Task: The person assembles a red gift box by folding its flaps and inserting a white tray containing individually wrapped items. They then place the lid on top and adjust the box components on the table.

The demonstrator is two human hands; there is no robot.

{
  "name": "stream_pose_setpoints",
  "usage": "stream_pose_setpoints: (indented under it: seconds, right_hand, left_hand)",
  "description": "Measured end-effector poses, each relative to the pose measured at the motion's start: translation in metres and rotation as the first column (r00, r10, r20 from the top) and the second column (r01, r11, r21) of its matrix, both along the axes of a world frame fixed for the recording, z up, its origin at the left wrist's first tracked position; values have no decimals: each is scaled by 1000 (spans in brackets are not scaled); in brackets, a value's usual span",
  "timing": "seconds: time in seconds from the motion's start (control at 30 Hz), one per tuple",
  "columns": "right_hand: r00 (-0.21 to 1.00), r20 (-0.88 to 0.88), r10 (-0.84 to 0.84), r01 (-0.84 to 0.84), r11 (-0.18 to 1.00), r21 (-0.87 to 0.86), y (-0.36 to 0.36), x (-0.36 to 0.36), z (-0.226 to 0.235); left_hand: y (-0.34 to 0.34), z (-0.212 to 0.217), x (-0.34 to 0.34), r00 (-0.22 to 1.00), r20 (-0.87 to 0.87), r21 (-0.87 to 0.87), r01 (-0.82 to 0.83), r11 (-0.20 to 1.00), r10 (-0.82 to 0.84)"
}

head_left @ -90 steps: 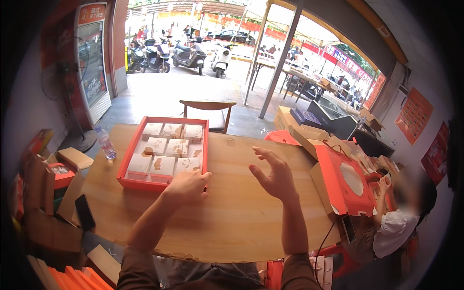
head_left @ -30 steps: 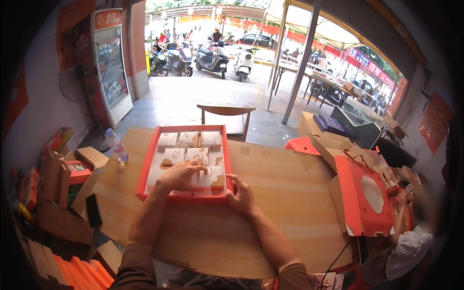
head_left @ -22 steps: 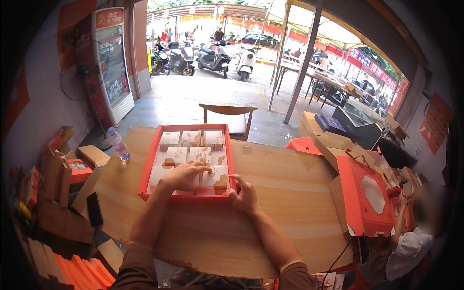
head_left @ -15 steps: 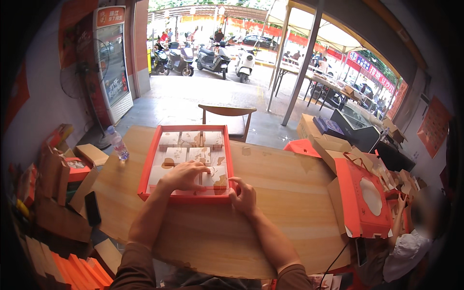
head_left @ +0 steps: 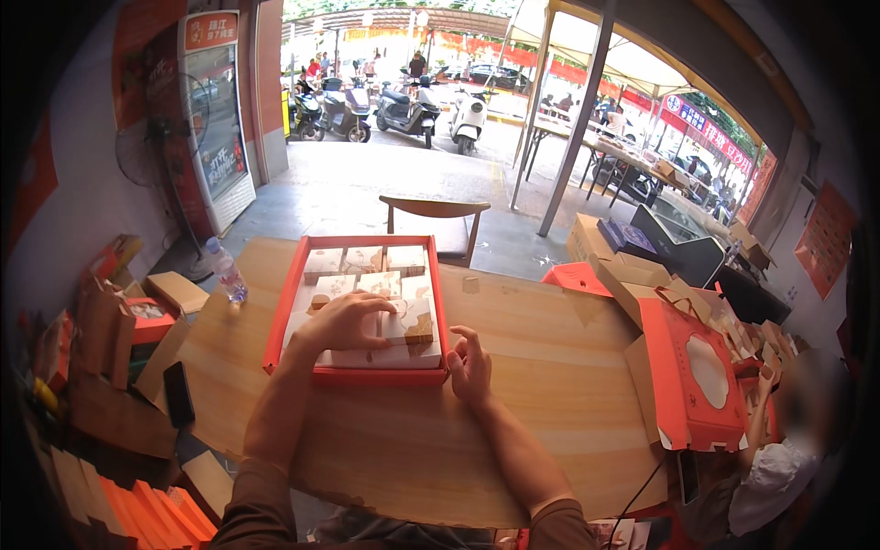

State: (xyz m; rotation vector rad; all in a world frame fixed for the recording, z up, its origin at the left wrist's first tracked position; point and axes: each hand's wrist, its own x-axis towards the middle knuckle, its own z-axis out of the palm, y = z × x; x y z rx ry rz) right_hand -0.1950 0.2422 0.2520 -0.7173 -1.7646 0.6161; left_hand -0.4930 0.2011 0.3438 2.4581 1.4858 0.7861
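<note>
A shallow red box (head_left: 444,302) lies on the wooden table, holding several small white boxes with brown and pinkish prints. Inside its near right part, my left hand (head_left: 350,321) grips a small white printed box (head_left: 417,323), thumb at the near side and fingers over the top. That small box looks raised above the red box's floor, and my hand partly covers the ones to its left. Just outside the near right corner, my right hand (head_left: 471,367) is held with fingers apart and loosely bent, nothing in it.
A plastic bottle (head_left: 226,270) stands at the table's far left, and a dark phone (head_left: 179,394) lies at the left edge. On the right are a red carton with an oval window (head_left: 704,371) and a seated person (head_left: 775,477). A chair (head_left: 435,220) stands beyond the table.
The small box under my left hand has moved up and away from the red box's near wall. My right hand has come off the red box's right rim and shifted right.
</note>
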Motion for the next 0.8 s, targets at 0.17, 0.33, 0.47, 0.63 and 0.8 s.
stream_pose_setpoints:
  seconds: [0.17, 0.33, 0.47, 0.63, 0.8]
  right_hand:
    - [995, -3, 101, -100, 976, -194, 26, -1, -5]
    - [966, -100, 237, -248, 755, -607, 15, -1, 51]
    - [913, -218, 344, -391, 592, -705, 10, -11, 76]
    - [804, -516, 295, -594, 442, -672, 14, -23, 62]
    - [732, -624, 274, -675, 418, -608, 15, -25, 55]
  left_hand:
    - [-5, 18, 2, 998, 51, 20, 19, 1000, -20]
    - [-14, 28, 8, 997, 65, -20, 34, 999, -33]
    - [-17, 34, 14, 995, 58, -26, 89, 996, -87]
    - [-28, 40, 29, 996, -33, -70, 75, 995, -77]
    - [-45, 48, 37, 996, -90, 4, -22, 1000, 22]
